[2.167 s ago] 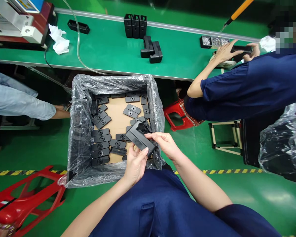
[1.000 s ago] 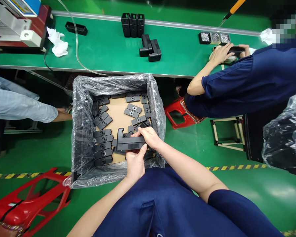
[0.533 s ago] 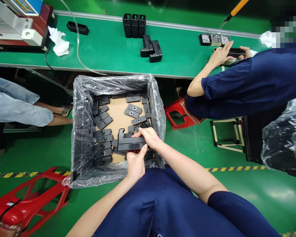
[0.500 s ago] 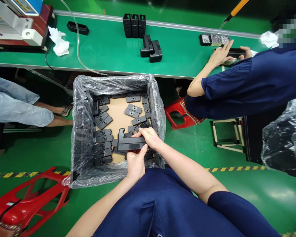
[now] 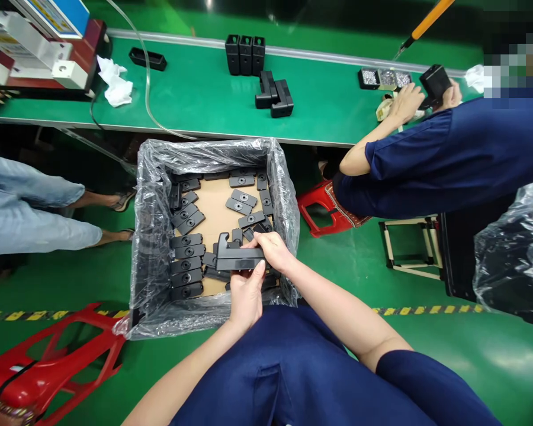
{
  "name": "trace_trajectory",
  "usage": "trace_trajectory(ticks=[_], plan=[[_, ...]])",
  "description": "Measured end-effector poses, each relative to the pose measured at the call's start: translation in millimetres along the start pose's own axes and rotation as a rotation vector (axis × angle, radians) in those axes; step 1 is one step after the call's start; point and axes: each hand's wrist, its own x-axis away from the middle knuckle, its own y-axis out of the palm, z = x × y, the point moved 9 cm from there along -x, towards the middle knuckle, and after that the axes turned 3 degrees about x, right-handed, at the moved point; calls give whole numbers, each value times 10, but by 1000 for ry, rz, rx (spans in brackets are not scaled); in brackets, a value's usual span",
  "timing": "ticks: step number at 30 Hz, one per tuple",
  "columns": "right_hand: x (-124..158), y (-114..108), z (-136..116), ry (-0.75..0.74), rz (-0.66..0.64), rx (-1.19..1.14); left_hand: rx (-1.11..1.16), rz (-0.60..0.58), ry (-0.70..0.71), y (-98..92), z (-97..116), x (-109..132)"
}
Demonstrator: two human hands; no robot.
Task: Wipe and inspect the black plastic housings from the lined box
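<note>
A black plastic housing with a hooked end point(image 5: 237, 258) is held level above a plastic-lined box point(image 5: 153, 260). My left hand point(image 5: 245, 294) grips it from below, thumb on its near face. At its right end, my right hand point(image 5: 272, 251) is closed around it; some of those fingers are hidden behind the part. Beneath, flat black pieces with round centres point(image 5: 185, 264) lie on brown cardboard point(image 5: 213, 192) inside the box, in rows along the left and scattered on the right.
Across the green bench point(image 5: 195, 89) stand black housings point(image 5: 246, 56) and two hooked ones point(image 5: 275, 94). To the right, a co-worker point(image 5: 448, 154) handles a black part point(image 5: 435, 83) by small trays of metal bits point(image 5: 386, 78). Red stools point(image 5: 62, 355) flank the box.
The view has shifted slightly. Both my hands keep the same hold on the black housing. The co-worker's black part has been tilted upright.
</note>
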Motion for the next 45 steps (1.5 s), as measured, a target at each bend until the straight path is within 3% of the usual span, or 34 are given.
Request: trace_trajectory(ticks=[4,8,12,17,22,27,30,33,36,40,42,45], plan=[[108,42,-141,-17,28,41,62,10,63,-54,24,91],[82,114,-50,15,134,10,184,72,41,-294,-86,-128],[168,361,-30,-37,196,-20,230,43,48,-563,-6,-312],[410,639,20,-48,280,0,248,-40,18,-777,141,-250],[558,1107,-189,-157,142,106,219,90,120,-1141,435,3],[813,1777,-405,-209,-81,77,227,274,120,-1763,674,423],[876,2002,-372,-216,-109,-22,217,303,149,-2126,844,623],[875,2000,-263,-230,-67,-4,203,272,127,-2379,968,711],[881,1805,-113,-216,24,96,148,231,122,-2511,1154,721],[977,1526,200,-131,207,178,80,56,112,-2448,1520,690],[1040,1540,400,-71,263,171,45,-42,111,-2392,1727,660],[1103,1734,669,-11,322,130,-1,-122,106,-2350,1980,540]])
